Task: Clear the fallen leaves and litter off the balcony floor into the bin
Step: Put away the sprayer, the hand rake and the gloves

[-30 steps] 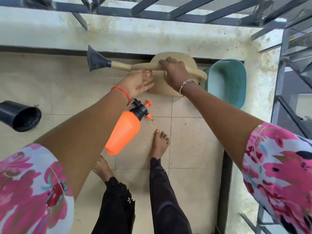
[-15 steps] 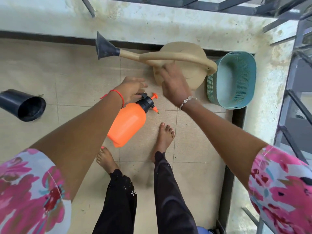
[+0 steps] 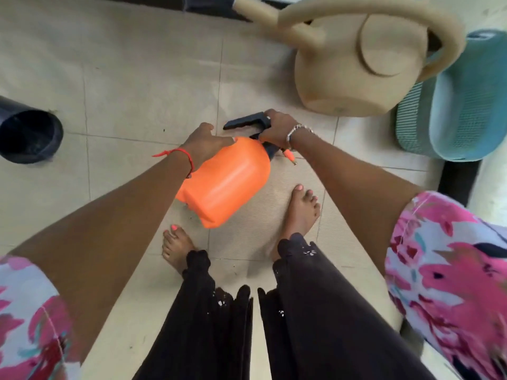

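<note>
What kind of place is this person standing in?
Most likely a home balcony or small patio where plants are tended. The tiled floor, the watering can and the orange spray bottle suggest it, as does the black plant pot lying on its side.

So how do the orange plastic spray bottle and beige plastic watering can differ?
Orange plastic spray bottle is tilted, left hand holding its body, right hand gripping its black handle; beige plastic watering can stands untouched. Bottle has a short nozzle, can a long spout. Both plastic.
</note>
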Demonstrator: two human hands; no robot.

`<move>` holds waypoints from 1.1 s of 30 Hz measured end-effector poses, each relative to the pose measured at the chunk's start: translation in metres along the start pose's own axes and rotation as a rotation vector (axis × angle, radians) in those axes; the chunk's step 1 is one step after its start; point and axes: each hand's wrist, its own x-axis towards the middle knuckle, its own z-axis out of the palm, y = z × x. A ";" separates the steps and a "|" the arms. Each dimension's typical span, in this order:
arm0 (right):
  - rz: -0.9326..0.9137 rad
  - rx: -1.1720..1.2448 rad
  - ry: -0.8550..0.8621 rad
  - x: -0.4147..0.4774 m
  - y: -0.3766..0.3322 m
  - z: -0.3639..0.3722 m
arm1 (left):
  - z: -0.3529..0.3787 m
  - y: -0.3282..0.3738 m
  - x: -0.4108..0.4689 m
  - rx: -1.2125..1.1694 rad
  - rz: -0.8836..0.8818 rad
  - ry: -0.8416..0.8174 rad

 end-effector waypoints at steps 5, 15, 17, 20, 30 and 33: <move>0.041 -0.064 0.075 0.034 -0.005 0.025 | 0.002 -0.030 0.017 -0.034 0.008 -0.071; 0.286 0.063 0.132 0.035 0.000 0.029 | 0.002 -0.050 0.010 0.045 0.119 -0.157; 0.255 0.079 0.141 0.027 0.001 0.028 | -0.001 -0.055 0.005 0.093 0.132 -0.184; 0.203 0.059 0.137 0.005 -0.004 0.022 | -0.001 -0.058 -0.009 0.108 0.149 -0.195; -0.004 -0.124 0.302 -0.126 -0.022 -0.034 | 0.015 -0.017 -0.084 0.015 0.211 -0.040; 0.279 0.238 0.280 -0.148 -0.007 -0.042 | 0.029 0.002 -0.106 0.109 0.338 -0.028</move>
